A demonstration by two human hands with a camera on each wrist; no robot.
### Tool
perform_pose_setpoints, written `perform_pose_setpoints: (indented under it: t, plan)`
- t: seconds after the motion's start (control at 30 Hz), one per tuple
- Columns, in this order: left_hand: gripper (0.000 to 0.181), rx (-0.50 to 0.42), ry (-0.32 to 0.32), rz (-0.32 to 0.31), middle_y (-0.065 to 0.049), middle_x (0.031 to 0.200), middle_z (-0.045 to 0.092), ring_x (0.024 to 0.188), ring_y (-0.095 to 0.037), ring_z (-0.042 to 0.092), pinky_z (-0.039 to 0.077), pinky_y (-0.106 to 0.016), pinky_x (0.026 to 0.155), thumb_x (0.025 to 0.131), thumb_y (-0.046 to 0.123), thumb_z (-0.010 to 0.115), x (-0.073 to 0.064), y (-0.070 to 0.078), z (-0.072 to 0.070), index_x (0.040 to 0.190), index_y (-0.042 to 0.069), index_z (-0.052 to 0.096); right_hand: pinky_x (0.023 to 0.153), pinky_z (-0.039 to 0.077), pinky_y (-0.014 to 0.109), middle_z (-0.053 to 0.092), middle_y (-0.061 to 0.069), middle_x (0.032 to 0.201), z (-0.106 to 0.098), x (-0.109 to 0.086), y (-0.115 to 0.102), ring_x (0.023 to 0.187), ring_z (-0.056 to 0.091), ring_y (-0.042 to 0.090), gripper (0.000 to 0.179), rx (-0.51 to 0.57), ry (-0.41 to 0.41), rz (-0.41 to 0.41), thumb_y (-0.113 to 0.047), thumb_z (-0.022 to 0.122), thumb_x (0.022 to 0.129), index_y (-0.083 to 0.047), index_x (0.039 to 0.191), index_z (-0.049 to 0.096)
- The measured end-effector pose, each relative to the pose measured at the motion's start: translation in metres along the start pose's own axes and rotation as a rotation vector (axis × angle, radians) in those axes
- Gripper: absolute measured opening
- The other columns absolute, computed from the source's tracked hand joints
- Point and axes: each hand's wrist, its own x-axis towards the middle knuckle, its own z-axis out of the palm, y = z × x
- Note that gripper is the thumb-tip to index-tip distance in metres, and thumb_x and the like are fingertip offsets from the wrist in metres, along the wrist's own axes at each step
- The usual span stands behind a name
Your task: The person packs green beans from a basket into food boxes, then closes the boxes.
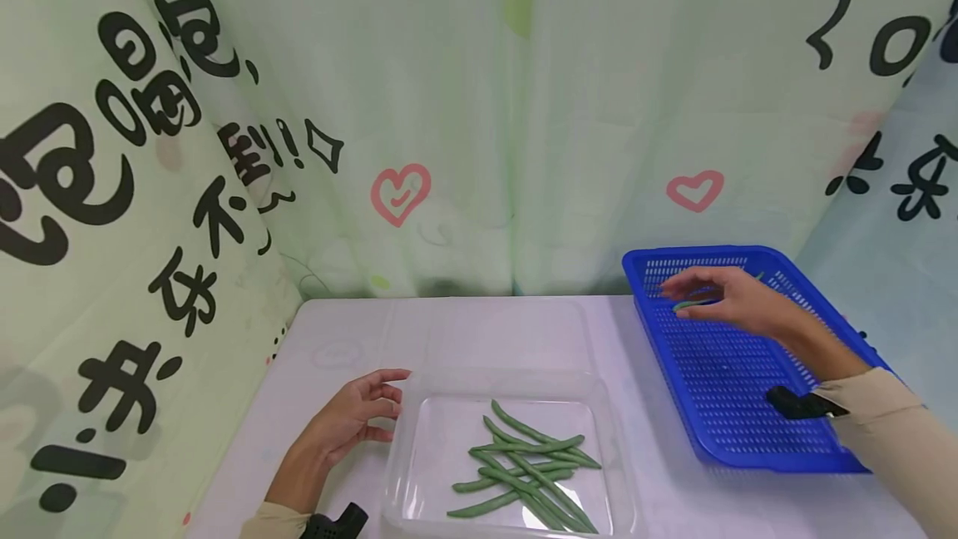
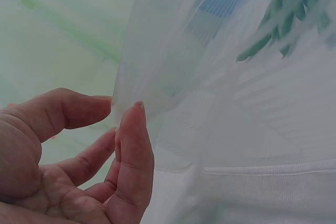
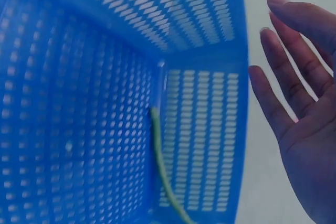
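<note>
Several green beans [image 1: 524,472] lie crisscrossed in a clear plastic box [image 1: 427,439] in the head view. My left hand [image 1: 362,410] is at the box's left side, fingers relaxed and fingertips right at its wall. In the left wrist view the thumb and fingers of that left hand [image 2: 79,166] come up to the edge of the translucent box [image 2: 157,66]. Over the far end of a blue basket [image 1: 748,389] is my right hand [image 1: 737,298], fingers loosely spread and holding nothing. One green bean [image 3: 163,166] lies along the basket's end wall, partly hidden behind the hand in the head view.
Box and basket stand side by side on a table with a pale cloth [image 1: 352,331]. Printed curtains [image 1: 464,106] hang behind and at both sides. The basket's raised rim [image 1: 666,406] borders the cloth to the right of the box.
</note>
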Motion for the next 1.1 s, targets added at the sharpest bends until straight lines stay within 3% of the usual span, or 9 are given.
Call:
perform_pose_setpoints:
  t: [0.23, 0.6, 0.7, 0.8, 0.93, 1.0, 1.1]
  plan:
    - [0.060, 0.005, -0.002, 0.001, -0.005, 0.104, 0.054, 0.086, -0.016, 0.060, 0.059, -0.029, 0.064, 0.092, 0.001, 0.064, 0.001, 0.000, -0.001, 0.149, -0.001, 0.043, 0.086, 0.050, 0.010, 0.068, 0.019, 0.120, -0.006, -0.006, 0.027, 0.103, 0.064, -0.002, 0.040, -0.036, 0.034, -0.008, -0.005, 0.076, 0.089, 0.001, 0.127, 0.065]
    - [0.059, -0.011, -0.006, -0.007, -0.005, 0.104, 0.054, 0.085, -0.014, 0.060, 0.058, -0.028, 0.064, 0.094, 0.001, 0.062, 0.000, 0.000, -0.001, 0.149, -0.002, 0.042, 0.085, 0.055, 0.020, 0.069, 0.016, 0.119, -0.010, -0.009, 0.064, 0.101, 0.056, -0.012, 0.042, -0.122, 0.052, 0.092, -0.003, 0.079, 0.086, -0.001, 0.126, 0.067]
    - [0.059, -0.013, -0.004, -0.007, -0.005, 0.104, 0.054, 0.085, -0.014, 0.060, 0.058, -0.028, 0.063, 0.093, 0.001, 0.062, 0.000, 0.000, -0.001, 0.149, -0.002, 0.042, 0.087, 0.052, 0.017, 0.068, 0.018, 0.121, -0.011, -0.010, 0.074, 0.104, 0.059, -0.003, 0.043, -0.137, 0.045, 0.136, -0.006, 0.078, 0.087, 0.000, 0.128, 0.066]
    - [0.059, -0.015, -0.005, -0.006, -0.005, 0.104, 0.054, 0.085, -0.014, 0.060, 0.058, -0.027, 0.063, 0.094, 0.000, 0.062, 0.000, 0.000, -0.001, 0.149, -0.002, 0.042, 0.090, 0.052, 0.020, 0.067, 0.020, 0.124, -0.012, -0.012, 0.081, 0.111, 0.063, 0.020, 0.045, -0.140, 0.035, 0.201, -0.009, 0.078, 0.088, 0.000, 0.130, 0.065]
    - [0.059, -0.018, -0.007, -0.003, -0.004, 0.103, 0.054, 0.085, -0.014, 0.060, 0.058, -0.027, 0.063, 0.094, 0.000, 0.062, 0.001, -0.001, -0.001, 0.149, -0.002, 0.042, 0.098, 0.054, 0.046, 0.064, 0.024, 0.128, -0.013, -0.014, 0.088, 0.117, 0.059, 0.043, 0.047, -0.115, 0.014, 0.277, -0.012, 0.076, 0.091, 0.002, 0.133, 0.061]
    - [0.059, -0.019, -0.006, -0.002, -0.005, 0.103, 0.054, 0.085, -0.013, 0.060, 0.058, -0.027, 0.063, 0.094, 0.000, 0.062, 0.001, -0.001, -0.001, 0.149, -0.003, 0.042, 0.100, 0.049, 0.060, 0.062, 0.027, 0.130, -0.013, -0.016, 0.091, 0.120, 0.057, 0.047, 0.048, -0.093, 0.006, 0.299, -0.013, 0.075, 0.092, 0.003, 0.135, 0.059]
    - [0.059, -0.020, -0.007, -0.001, -0.005, 0.103, 0.054, 0.085, -0.013, 0.060, 0.058, -0.026, 0.063, 0.093, 0.000, 0.062, 0.001, -0.002, -0.001, 0.149, -0.003, 0.042, 0.102, 0.042, 0.069, 0.060, 0.030, 0.132, -0.013, -0.018, 0.095, 0.122, 0.055, 0.051, 0.050, -0.059, -0.005, 0.326, -0.014, 0.073, 0.093, 0.005, 0.136, 0.056]
